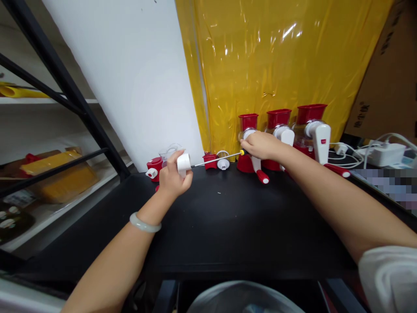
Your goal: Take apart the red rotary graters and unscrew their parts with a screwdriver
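My left hand [172, 179] is closed around a short white plastic cylinder [184, 162], holding it above the black table. In my right hand [261, 145] is a screwdriver [216, 160], gripped by its handle, of which a yellow band shows. Its metal shaft runs left, nearly level, and the tip meets the open end of the white cylinder; how deep it goes I cannot tell. Beyond my left hand stands a red part with a white knob [152, 173]. A small red piece [210, 161] and a grating drum with a white end [223, 163] lie between my hands, farther back.
Along the back stand three red-and-white hand-crank graters [248, 121] [279, 117] [312, 114], the nearest partly behind my right hand. White cables and a charger [387, 153] lie at the right. A black-framed shelf [74, 102] borders the left. Below the black table [241, 234] sits a plastic-lined bin [243, 295].
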Action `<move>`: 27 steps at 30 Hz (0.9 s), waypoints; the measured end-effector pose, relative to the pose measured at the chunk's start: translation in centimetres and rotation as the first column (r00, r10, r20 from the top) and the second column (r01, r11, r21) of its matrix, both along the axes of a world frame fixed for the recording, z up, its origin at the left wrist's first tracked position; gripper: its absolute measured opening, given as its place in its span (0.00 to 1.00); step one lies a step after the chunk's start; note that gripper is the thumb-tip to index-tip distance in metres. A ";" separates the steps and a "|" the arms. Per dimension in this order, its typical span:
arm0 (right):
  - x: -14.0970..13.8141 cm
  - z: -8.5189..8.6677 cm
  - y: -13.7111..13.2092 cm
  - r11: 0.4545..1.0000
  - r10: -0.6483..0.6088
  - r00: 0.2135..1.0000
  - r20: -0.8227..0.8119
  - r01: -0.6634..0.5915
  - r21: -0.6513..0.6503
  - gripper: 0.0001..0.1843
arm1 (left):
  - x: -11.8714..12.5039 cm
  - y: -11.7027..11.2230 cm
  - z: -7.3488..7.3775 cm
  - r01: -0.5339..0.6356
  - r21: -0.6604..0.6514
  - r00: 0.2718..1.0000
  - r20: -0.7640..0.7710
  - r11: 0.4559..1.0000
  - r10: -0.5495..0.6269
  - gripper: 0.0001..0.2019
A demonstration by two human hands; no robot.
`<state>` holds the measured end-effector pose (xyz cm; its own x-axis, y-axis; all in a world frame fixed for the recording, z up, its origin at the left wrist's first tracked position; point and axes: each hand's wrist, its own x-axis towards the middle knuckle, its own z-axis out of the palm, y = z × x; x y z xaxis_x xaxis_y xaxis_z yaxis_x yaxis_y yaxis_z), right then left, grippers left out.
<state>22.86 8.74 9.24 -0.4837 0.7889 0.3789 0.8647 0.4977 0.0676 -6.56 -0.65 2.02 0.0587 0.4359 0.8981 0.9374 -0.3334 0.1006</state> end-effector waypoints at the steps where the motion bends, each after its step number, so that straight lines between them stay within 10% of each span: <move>1: 0.0 0.1 -0.1 0.999 -0.026 1.000 -0.006 0.026 0.022 0.30 | 0.2 -0.1 0.1 -0.015 -0.028 1.000 0.014 0.999 0.016 0.34; 12: -1.4 -0.2 -1.5 0.946 -0.147 0.980 -0.131 0.178 0.271 0.32 | 1.6 -0.6 1.8 -0.115 -0.252 0.967 0.193 0.961 0.166 0.30; 19: -1.8 -0.8 -2.0 0.895 -0.070 0.975 -0.210 0.154 0.419 0.30 | 1.2 0.2 1.4 0.167 -0.296 0.899 0.437 0.940 -0.022 0.26; 27: -0.9 -0.7 -1.4 0.775 0.055 0.992 -0.115 0.030 0.631 0.26 | 1.6 0.9 0.9 0.470 -0.395 0.728 0.680 0.790 -0.093 0.23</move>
